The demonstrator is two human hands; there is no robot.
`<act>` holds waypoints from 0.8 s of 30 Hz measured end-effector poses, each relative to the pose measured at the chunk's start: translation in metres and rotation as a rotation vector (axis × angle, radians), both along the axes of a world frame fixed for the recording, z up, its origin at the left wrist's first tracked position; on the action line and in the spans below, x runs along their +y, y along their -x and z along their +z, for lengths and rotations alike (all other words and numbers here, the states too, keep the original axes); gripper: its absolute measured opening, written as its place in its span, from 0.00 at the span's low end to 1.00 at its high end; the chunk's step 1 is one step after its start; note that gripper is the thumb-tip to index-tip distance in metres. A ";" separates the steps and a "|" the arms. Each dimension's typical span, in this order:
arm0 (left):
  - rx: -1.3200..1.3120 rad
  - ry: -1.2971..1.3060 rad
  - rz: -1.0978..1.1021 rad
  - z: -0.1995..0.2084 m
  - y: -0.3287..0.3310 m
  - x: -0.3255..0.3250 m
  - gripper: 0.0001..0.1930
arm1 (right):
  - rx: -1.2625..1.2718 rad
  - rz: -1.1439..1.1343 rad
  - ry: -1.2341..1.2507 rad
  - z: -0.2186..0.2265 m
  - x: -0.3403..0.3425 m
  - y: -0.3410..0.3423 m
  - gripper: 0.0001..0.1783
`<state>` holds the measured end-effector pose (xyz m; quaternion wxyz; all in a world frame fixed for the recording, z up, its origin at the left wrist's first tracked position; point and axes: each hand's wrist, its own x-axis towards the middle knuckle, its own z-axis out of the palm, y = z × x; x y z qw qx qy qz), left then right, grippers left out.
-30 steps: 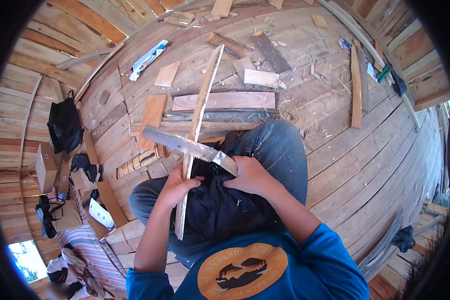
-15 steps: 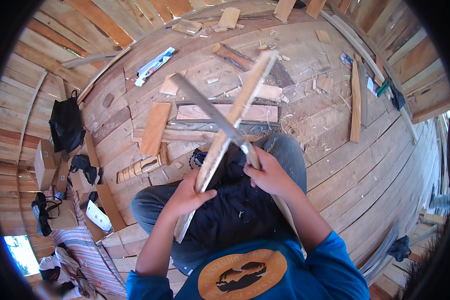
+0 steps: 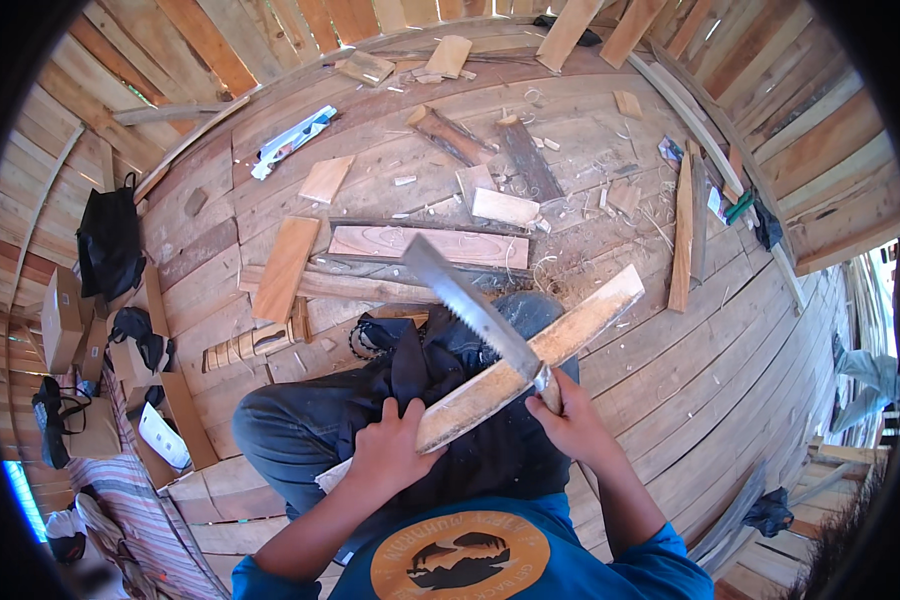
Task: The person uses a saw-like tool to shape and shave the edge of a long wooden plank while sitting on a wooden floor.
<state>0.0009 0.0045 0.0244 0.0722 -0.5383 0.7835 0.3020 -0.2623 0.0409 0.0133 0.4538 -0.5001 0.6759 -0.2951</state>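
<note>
flat planks (image 3: 287, 268) litter the floor (image 3: 660, 350), boxes (image 3: 62, 322) at left. the left hand (image 3: 392, 452) wraps its fingers round a rough wood strip (image 3: 475, 403) over the lap (image 3: 295, 425); the right hand (image 3: 572, 420) grips a toothed metal saw (image 3: 470, 312) crossing it.

Black bag (image 3: 110, 240) near plank wall (image 3: 90, 75). Cardboard boxes (image 3: 62, 318) just on bag's near side; tan bag (image 3: 92, 432) and striped cloth (image 3: 135, 505) farther that way. Blue-white packet (image 3: 295, 140) on floor (image 3: 670, 400), right of black bag. Green object (image 3: 740, 207) well apart, same side.
</note>
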 end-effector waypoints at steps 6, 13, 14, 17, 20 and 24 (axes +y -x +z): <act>0.029 -0.099 0.013 -0.006 -0.003 -0.010 0.31 | 0.079 -0.209 0.048 -0.022 0.018 0.007 0.13; 0.088 0.076 0.027 0.001 -0.007 -0.015 0.30 | -0.017 -0.304 0.099 -0.054 0.023 0.012 0.12; 0.071 0.148 0.031 0.003 -0.009 -0.015 0.29 | -0.073 -0.313 0.105 -0.054 0.023 0.013 0.11; 0.098 0.227 0.072 0.024 -0.010 -0.016 0.28 | -0.007 -0.260 0.043 -0.056 0.024 0.019 0.10; 0.119 0.189 0.089 0.034 0.000 -0.011 0.27 | 0.050 -0.244 0.128 -0.049 0.019 0.016 0.10; 0.138 0.088 0.095 0.002 0.008 -0.008 0.28 | -0.005 -0.253 0.091 -0.055 0.020 0.019 0.10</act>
